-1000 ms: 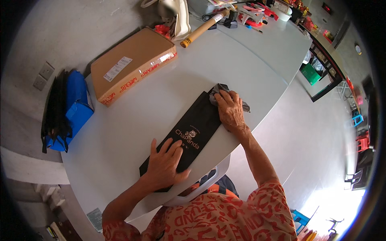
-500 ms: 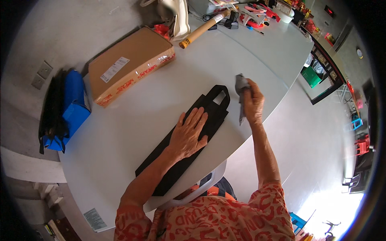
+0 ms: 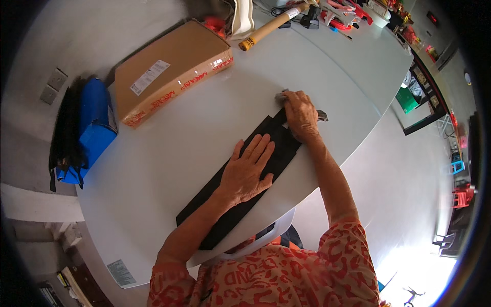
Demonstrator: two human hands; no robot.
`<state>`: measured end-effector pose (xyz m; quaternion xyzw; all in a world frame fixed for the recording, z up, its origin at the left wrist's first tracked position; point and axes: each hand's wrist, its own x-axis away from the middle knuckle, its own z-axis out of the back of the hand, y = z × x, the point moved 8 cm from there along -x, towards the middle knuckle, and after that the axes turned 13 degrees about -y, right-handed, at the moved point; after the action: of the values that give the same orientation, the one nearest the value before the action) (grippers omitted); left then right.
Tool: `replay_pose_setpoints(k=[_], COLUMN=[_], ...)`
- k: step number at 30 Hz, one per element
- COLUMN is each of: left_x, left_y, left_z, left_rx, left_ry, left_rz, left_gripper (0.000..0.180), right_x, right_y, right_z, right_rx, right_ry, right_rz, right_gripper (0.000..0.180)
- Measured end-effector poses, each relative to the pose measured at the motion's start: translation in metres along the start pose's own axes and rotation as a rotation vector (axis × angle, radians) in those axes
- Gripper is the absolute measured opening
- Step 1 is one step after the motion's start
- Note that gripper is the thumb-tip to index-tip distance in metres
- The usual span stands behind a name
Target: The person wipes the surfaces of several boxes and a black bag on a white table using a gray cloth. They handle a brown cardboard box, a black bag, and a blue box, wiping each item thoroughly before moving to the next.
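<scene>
A black folded tote bag [image 3: 230, 216] lies flat and slanted across the table, its handle end pointing away to the right. My left hand [image 3: 246, 171] rests palm down on the middle of it, fingers stretched out. In my right hand [image 3: 302, 115] is a crumpled grey cloth [image 3: 322, 116], its ends poking out on both sides of the fingers. That hand presses down over the bag's handle and hides most of it.
On the white table [image 3: 148, 204], a brown cardboard box [image 3: 176, 66] stands far left, beside a blue box [image 3: 97, 128] with black bags against it. A cardboard tube [image 3: 271, 28] and assorted red items [image 3: 337, 23] lie toward the far end. The table's near edge curves round my body.
My right hand has moved left with the grey cloth, from above the table beside the bag down onto the bag's handle. My left hand stays flat on the bag.
</scene>
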<state>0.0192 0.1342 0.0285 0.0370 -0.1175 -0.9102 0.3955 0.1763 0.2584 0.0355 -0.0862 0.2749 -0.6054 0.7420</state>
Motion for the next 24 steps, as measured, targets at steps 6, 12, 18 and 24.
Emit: replay_pose_setpoints(k=[6,12,18,24], left_x=[0.0,-0.001,0.004,0.055], left_y=[-0.001,-0.001,-0.001,-0.007], left_z=[0.002,-0.003,0.003,0.01], left_rx=[0.001,-0.005,0.083,0.076], left_ry=[0.015,0.013,0.061,-0.043], left_rz=[-0.003,-0.002,-0.035,0.07], left_gripper=[0.068,0.067,0.07,0.085], right_x=[-0.001,0.044,0.029,0.027], right_y=[0.03,-0.058,-0.02,-0.017], right_z=[0.031,0.001,0.01,0.013], right_rx=[-0.524,0.037,-0.171,-0.163], right_ry=[0.253,-0.061,0.174,0.138], right_rz=[-0.089,0.374,0.029,0.042], right_gripper=[0.029,0.029,0.029,0.028])
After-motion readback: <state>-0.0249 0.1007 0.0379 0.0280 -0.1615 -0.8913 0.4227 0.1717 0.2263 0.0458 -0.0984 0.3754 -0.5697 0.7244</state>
